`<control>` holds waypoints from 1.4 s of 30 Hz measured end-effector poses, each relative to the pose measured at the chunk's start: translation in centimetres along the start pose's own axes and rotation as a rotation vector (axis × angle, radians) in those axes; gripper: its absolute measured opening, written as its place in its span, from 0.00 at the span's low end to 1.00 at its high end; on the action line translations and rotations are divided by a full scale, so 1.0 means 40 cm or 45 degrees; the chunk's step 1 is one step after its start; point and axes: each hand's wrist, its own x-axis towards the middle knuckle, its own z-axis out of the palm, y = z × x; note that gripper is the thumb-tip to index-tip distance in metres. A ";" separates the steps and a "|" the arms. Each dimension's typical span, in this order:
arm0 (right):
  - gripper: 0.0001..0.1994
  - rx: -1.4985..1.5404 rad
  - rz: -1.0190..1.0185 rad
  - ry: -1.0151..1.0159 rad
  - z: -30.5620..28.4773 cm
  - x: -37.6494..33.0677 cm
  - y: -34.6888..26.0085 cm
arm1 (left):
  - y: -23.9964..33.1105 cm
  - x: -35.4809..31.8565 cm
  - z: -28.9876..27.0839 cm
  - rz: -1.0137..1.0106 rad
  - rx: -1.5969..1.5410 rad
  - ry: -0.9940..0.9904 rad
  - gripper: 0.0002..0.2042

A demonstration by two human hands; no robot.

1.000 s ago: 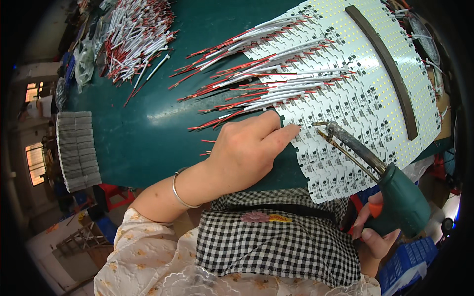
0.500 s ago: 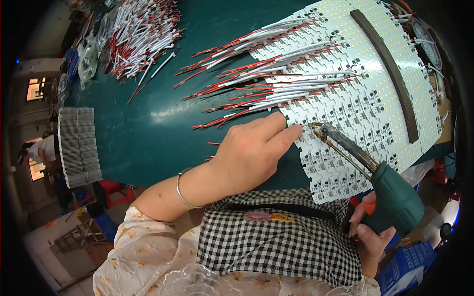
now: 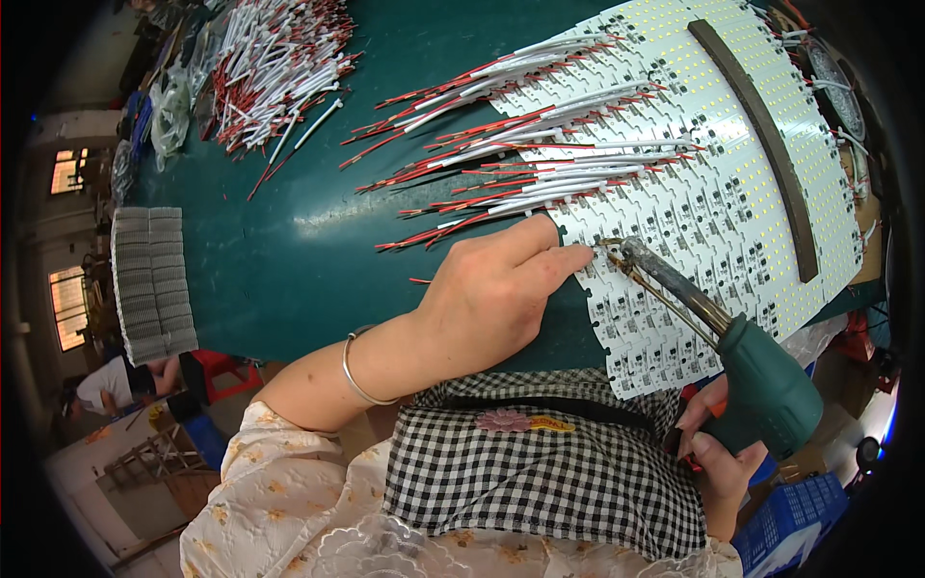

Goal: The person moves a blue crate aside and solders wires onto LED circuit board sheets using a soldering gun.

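My left hand [image 3: 496, 284] is closed in a pinch at the left edge of a sheet of white circuit boards [image 3: 665, 241]. A red-tipped wire end [image 3: 419, 281] sticks out to the left of the hand; what lies between the fingertips is mostly hidden. My right hand [image 3: 723, 462] grips the handle of a green soldering gun [image 3: 771, 390]. The gun's metal tip touches or hovers just over the board beside my left fingertips. Farther along the same sheet, red and white wires [image 3: 568, 173] lie in several groups, with their ends on the boards.
A dark curved bar [image 3: 761, 144] lies across the sheet. A big heap of red and white wires [image 3: 279, 77] is on the green table [image 3: 289, 260] at the far left. A stack of grey ridged strips [image 3: 154, 284] lies at the left edge; a blue crate [image 3: 795, 520] is below right.
The soldering gun has shifted very slightly, and its orange trigger is now covered. My left hand stays nearly still. A person in the left background has bent lower.
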 end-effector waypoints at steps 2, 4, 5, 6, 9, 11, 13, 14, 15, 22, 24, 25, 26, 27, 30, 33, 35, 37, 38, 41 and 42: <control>0.28 -0.006 0.001 -0.003 0.000 -0.001 0.000 | 0.001 0.000 0.000 -0.005 0.014 0.002 0.19; 0.27 0.032 0.045 0.027 0.002 -0.002 0.000 | 0.002 0.000 0.000 -0.003 0.025 -0.003 0.19; 0.27 0.032 0.045 0.027 0.002 -0.003 0.001 | 0.003 0.000 0.000 -0.003 0.025 -0.003 0.19; 0.27 0.023 0.045 0.014 0.003 -0.002 0.002 | 0.003 0.000 0.000 -0.002 0.029 -0.001 0.19; 0.27 -0.013 0.035 0.078 0.010 -0.006 0.015 | 0.004 0.001 0.001 -0.002 0.032 0.001 0.19; 0.28 -0.040 0.024 0.156 0.008 -0.004 0.022 | 0.003 0.001 0.002 -0.002 0.031 0.002 0.19; 0.23 -0.070 -0.134 -0.088 -0.005 0.004 0.023 | 0.002 0.000 0.002 0.001 0.029 -0.005 0.19; 0.23 -0.090 -0.088 -0.093 -0.007 0.004 0.022 | 0.002 0.000 0.002 0.001 0.029 -0.005 0.19; 0.23 0.018 -0.138 -0.086 -0.012 0.003 0.019 | 0.001 0.001 0.003 0.002 0.029 -0.001 0.19; 0.31 0.123 -0.147 0.174 -0.025 -0.010 0.008 | 0.003 0.002 0.005 0.017 0.065 0.005 0.19; 0.32 0.167 -0.126 0.098 -0.029 -0.016 0.008 | 0.001 0.003 0.004 0.025 0.066 0.000 0.18; 0.32 0.163 -0.128 0.113 -0.029 -0.020 0.009 | 0.000 0.004 0.003 0.030 0.068 -0.005 0.18; 0.32 0.162 -0.155 0.145 -0.029 -0.023 0.011 | -0.002 0.005 0.003 0.032 0.069 -0.006 0.18; 0.32 0.160 -0.132 0.131 -0.027 -0.027 0.012 | -0.005 0.007 0.001 0.037 0.066 -0.017 0.18; 0.31 0.054 -0.134 0.245 -0.021 -0.037 0.008 | -0.012 0.012 -0.005 0.062 0.015 -0.067 0.17; 0.31 0.061 -0.092 0.218 -0.016 -0.043 -0.002 | -0.017 0.016 -0.009 0.087 -0.055 -0.117 0.17; 0.31 0.042 -0.042 0.210 -0.014 -0.044 -0.007 | -0.020 0.020 -0.011 0.094 -0.075 -0.129 0.17; 0.30 0.015 -0.056 0.163 -0.012 -0.043 -0.008 | -0.025 0.022 -0.013 0.070 -0.121 -0.189 0.17; 0.29 -0.013 -0.071 0.116 -0.012 -0.042 -0.008 | -0.024 0.022 -0.014 0.079 -0.128 -0.178 0.17; 0.27 0.001 -0.103 0.202 0.001 -0.045 0.006 | -0.024 0.019 -0.014 0.083 -0.117 -0.185 0.18; 0.27 0.001 -0.102 0.202 0.001 -0.044 0.009 | -0.025 0.019 -0.013 0.090 -0.129 -0.180 0.18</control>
